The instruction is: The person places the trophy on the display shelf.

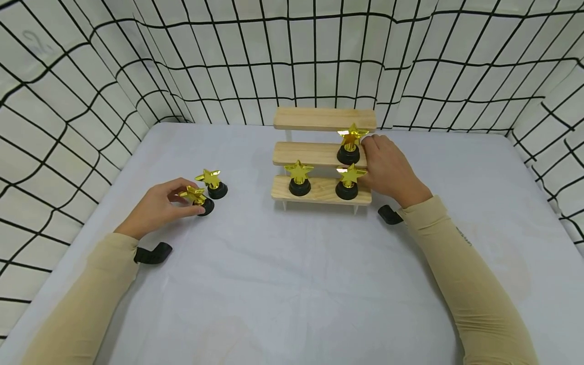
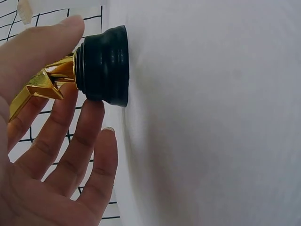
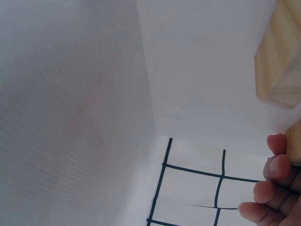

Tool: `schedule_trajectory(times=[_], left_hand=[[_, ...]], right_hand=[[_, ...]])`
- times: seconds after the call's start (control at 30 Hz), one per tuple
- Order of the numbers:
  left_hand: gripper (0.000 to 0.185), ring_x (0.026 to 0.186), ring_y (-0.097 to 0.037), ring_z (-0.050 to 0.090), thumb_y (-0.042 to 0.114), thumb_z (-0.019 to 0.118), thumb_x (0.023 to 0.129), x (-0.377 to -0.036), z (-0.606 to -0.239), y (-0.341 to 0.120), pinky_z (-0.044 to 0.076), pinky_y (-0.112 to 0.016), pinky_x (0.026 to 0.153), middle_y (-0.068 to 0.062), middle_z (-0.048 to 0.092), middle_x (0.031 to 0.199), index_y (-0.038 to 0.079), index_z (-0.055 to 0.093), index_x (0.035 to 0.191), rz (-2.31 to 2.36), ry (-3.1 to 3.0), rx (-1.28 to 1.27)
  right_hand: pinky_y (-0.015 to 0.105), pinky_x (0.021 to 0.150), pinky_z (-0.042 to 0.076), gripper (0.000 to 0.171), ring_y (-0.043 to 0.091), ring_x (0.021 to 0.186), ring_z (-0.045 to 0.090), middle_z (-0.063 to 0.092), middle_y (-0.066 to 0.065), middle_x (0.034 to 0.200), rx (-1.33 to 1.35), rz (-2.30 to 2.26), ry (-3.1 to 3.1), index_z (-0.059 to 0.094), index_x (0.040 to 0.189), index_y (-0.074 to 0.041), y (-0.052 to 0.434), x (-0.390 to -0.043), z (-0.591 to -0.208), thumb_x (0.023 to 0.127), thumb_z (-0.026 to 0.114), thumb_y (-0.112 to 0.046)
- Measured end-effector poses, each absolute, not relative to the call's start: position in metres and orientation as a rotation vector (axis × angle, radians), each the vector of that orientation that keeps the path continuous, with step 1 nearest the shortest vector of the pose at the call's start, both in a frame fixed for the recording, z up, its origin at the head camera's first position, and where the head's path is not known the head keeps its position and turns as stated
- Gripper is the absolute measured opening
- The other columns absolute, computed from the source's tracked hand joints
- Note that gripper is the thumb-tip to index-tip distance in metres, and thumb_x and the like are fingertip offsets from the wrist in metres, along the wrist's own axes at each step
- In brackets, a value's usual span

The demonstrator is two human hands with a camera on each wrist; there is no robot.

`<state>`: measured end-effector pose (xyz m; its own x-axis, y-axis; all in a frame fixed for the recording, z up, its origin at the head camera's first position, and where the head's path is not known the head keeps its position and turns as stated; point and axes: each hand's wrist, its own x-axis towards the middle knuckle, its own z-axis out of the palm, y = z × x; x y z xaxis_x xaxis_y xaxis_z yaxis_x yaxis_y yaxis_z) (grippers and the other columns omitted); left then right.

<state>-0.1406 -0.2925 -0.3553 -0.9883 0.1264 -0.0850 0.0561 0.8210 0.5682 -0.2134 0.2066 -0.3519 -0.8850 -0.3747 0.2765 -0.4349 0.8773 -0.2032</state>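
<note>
My left hand (image 1: 157,205) holds a gold star trophy (image 1: 193,195) with a round black base, tilted. In the left wrist view, thumb and fingers are around the trophy (image 2: 101,66), its base close to the white tabletop. Just behind it stands a second star trophy (image 1: 216,186). My right hand (image 1: 388,165) grips the right end of the middle board of a three-tier wooden display shelf (image 1: 296,152). Its fingertips (image 3: 277,165) touch wood in the right wrist view; the thumb is hidden there. One trophy (image 1: 349,147) stands on the middle tier, beside those fingers.
The lowest tier carries a trophy (image 1: 299,180) at left and another trophy (image 1: 349,182) at right. A black wire grid (image 1: 315,63) over white walls borders the back and sides of the white table (image 1: 292,284). Black wrist-camera mounts (image 1: 155,253) stick out near both sleeves.
</note>
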Motion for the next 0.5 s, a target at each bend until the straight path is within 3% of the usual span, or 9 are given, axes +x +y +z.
schedule_trajectory(times=[0.27,0.5], left_hand=[[0.057,0.097,-0.009,0.064,0.047,0.087,0.082,-0.1435,-0.3590,-0.2951,0.047,-0.010,0.081,-0.004,0.070,0.120,0.021,0.064,0.127,0.888,2.856,0.201],[0.060,0.105,-0.022,0.066,0.046,0.086,0.083,-0.1441,-0.3617,-0.2956,0.047,-0.009,0.081,-0.007,0.070,0.123,0.018,0.062,0.130,0.871,2.848,0.203]], right_hand=[[0.045,0.084,0.048,0.058,0.033,0.097,0.051,0.059,0.019,0.104,0.604,0.388,-2.824,0.053,0.119,0.006,0.2063,-0.2133,-0.3513,0.082,0.079,-0.031],[0.046,0.087,0.049,0.060,0.034,0.099,0.052,0.060,0.019,0.106,0.609,0.386,-2.822,0.053,0.120,0.006,0.2065,-0.2128,-0.3513,0.080,0.080,-0.030]])
